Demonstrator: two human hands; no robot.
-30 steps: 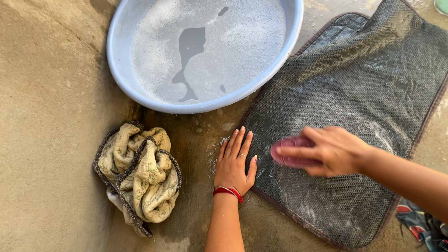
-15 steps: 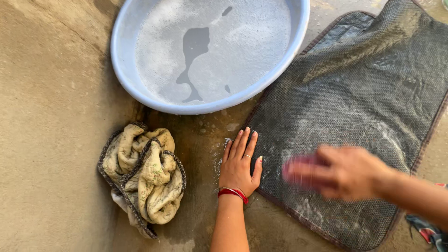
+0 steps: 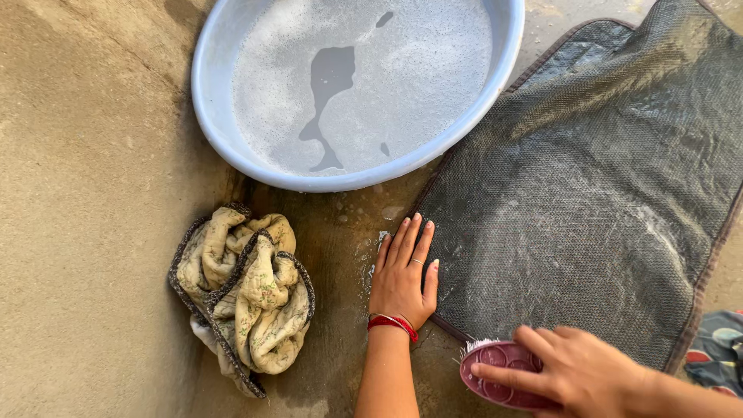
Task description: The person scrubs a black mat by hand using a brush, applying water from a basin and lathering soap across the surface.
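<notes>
On the wet floor, left hand [image 3: 401, 277] lies flat, pinning the mat [image 3: 588, 193]; right hand [image 3: 576, 371] grips the brush [image 3: 495, 371] at the mat's near edge, mid-scrub.

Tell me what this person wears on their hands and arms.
Both forearms are bare, with no sleeves in view. The left hand has a thin ring on one finger and red bangles at the wrist. The right hand shows no ring or bangle that can be seen.
</notes>
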